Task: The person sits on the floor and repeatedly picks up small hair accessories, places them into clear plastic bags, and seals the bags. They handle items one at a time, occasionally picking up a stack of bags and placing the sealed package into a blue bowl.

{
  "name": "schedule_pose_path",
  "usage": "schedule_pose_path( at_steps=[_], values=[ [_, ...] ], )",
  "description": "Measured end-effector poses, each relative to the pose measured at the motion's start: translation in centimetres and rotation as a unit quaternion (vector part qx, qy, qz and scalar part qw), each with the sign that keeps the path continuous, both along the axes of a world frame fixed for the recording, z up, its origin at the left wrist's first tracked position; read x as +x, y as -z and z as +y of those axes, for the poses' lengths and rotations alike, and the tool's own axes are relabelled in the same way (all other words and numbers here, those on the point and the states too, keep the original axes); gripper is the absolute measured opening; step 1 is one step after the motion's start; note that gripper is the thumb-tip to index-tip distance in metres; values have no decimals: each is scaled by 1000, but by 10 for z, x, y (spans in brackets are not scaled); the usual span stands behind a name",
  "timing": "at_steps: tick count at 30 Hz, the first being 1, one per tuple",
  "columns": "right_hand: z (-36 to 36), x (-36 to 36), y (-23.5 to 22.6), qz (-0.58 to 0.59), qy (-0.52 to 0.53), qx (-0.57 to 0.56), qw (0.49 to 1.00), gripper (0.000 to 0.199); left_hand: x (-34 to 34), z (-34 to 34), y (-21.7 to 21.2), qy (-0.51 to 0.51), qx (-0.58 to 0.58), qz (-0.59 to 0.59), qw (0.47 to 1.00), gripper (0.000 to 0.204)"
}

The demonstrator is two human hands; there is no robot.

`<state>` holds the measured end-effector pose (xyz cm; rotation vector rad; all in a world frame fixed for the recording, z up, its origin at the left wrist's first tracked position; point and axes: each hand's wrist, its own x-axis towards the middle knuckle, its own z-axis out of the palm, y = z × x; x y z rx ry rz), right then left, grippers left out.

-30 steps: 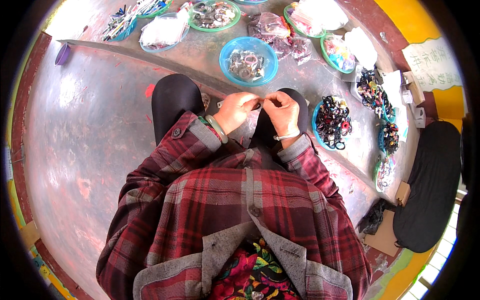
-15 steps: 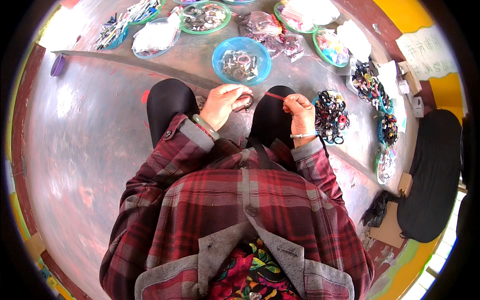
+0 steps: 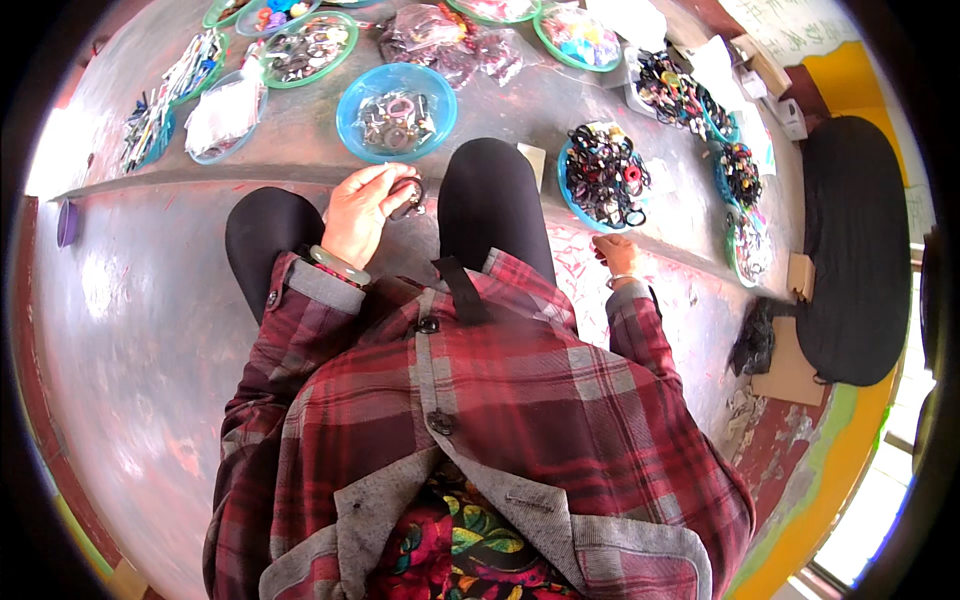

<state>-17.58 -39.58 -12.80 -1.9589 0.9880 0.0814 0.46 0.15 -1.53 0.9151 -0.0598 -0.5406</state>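
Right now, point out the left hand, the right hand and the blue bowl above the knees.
left hand (image 3: pixel 362 210): head view, on the back of the hand.
right hand (image 3: pixel 618 256): head view, on the knuckles.
blue bowl (image 3: pixel 345 112): head view, on its left rim.

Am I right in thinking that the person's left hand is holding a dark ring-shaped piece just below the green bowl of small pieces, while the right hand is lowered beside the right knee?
Not quite: the bowl just above the left hand is blue, not green, as the head view shows. The rest stands: that hand holds a dark ring-shaped piece, and the right hand is lowered beside the right knee.
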Motion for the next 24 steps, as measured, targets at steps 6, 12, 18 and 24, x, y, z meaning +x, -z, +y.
schedule_pose_path(
  at_steps=[6,12,18,24],
  values=[
    [-60,-73,97,131,-176,-162,962,18,-1,-6,4,-2,7,-2,1000,19],
    [-47,-71,68,84,40,188,978,27,-1,-5,4,-3,13,-2,1000,19],
    [-57,-93,73,-104,38,339,934,11,-1,-7,2,4,12,3,1000,19],
    [-85,-118,114,111,-94,111,983,11,0,-8,5,13,11,1,1000,19]
  ],
)
